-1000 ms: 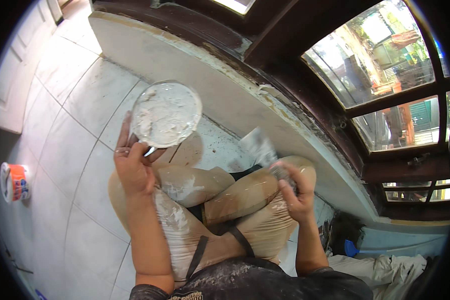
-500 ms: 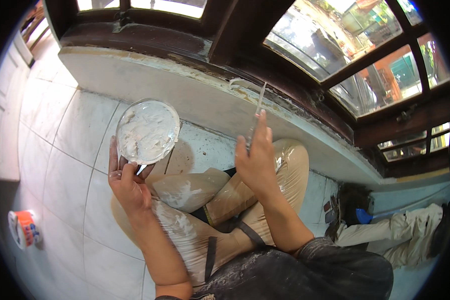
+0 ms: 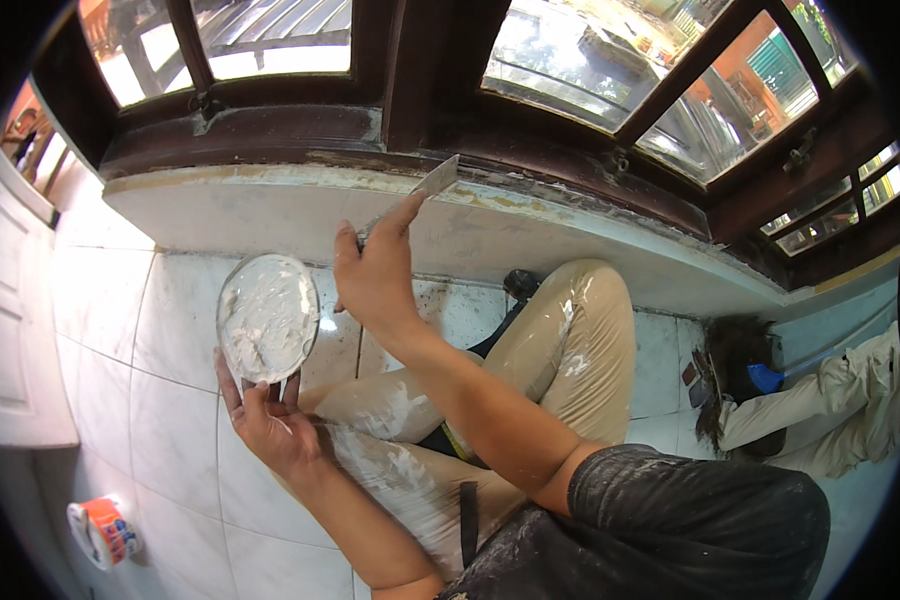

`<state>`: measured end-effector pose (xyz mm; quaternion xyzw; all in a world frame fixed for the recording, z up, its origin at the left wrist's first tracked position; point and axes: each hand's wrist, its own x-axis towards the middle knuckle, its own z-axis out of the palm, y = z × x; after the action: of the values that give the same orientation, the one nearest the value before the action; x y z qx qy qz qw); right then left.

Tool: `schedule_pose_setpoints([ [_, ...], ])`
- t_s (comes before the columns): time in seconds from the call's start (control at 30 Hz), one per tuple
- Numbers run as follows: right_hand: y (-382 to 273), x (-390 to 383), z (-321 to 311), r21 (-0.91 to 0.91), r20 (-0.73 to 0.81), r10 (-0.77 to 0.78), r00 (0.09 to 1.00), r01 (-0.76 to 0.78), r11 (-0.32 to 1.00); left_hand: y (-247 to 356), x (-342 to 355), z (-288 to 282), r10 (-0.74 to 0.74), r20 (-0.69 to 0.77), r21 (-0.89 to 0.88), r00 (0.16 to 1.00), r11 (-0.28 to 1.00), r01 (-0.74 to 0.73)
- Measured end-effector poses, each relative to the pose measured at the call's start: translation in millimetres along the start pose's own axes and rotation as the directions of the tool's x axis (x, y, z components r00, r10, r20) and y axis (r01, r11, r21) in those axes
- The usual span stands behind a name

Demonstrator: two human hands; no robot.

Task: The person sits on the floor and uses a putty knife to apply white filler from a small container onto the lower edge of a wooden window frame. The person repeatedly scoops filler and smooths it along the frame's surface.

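Observation:
My left hand point(image 3: 278, 428) is closed on the near edge of a shallow round dish point(image 3: 316, 322), fingers under it. White putty point(image 3: 268, 318) spreads thickly across the dish. My right hand point(image 3: 378, 280) grips a putty knife point(image 3: 438, 179) by its handle, which the fingers partly hide. The flat metal blade points up and right, over the top of the window ledge point(image 3: 270, 176). Whether the blade touches the ledge I cannot tell. Patchy white and yellowish filler marks that ledge, under the dark wooden window frame point(image 3: 260, 125).
My crossed legs point(image 3: 570, 340) in putty-smeared beige trousers are beneath my arms. A white and orange tub point(image 3: 107, 530) sits on the tiled floor point(image 3: 175, 420) at left, near a white door point(image 3: 15, 310). To the right lie pale crumpled cloth point(image 3: 830, 410) and a blue object point(image 3: 766, 378).
My right hand and the putty knife have moved left along the ledge, and the blade now shows more of its flat side. The dish has tilted. The whole view has shifted.

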<state>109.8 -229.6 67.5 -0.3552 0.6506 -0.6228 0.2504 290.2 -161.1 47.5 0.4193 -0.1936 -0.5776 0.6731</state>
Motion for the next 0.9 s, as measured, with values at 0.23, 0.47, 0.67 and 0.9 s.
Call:
schedule_pose_setpoints([
  [0.23,-3.9,4.4,51.2,-0.055,-0.016,-0.133,0.991,0.132,0.99,1.5,2.8,0.5,0.086,-0.094,-0.03,0.992,0.996,-0.089],
  [0.47,-60.6,-32.5,2.1,0.17,0.347,0.248,0.904,-0.321,0.932,-0.5,12.1,-14.0,0.134,-0.173,-0.067,0.976,0.987,-0.147],
  [0.67,-37.7,-51.4,-68.1,0.09,0.493,-0.206,0.845,0.186,0.978,-6.6,3.8,5.2,0.057,-0.05,0.021,0.997,0.998,-0.056],
  [0.9,-37.3,-67.9,-144.0,-0.396,0.76,-0.245,0.602,0.728,0.559,-15.4,-0.4,13.1,-0.04,0.061,0.0,0.997,0.999,0.04],
])
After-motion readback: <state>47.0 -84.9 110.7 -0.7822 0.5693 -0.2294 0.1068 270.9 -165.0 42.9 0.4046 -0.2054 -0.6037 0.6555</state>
